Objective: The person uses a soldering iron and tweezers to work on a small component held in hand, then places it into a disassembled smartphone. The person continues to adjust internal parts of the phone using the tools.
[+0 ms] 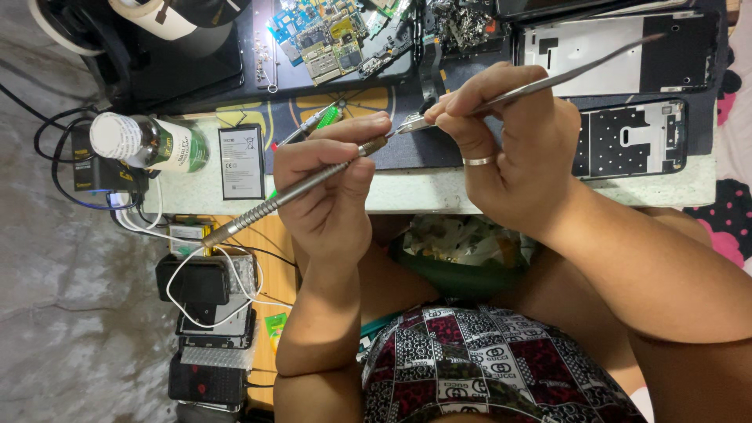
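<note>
Hands meet above the desk's near edge, parts spread behind them.

The left hand (325,184) and right hand (509,149) sit side by side over the near edge of the desk (415,192), a screwdriver (290,196) in the left, tweezers (540,82) in the right. A flat battery (241,161) lies left of the hands, a bottle (149,142) on its side further left at the desk's end. Circuit boards (325,35) lie behind the hands; two phone frames (627,94) lie right, one behind the other.
</note>
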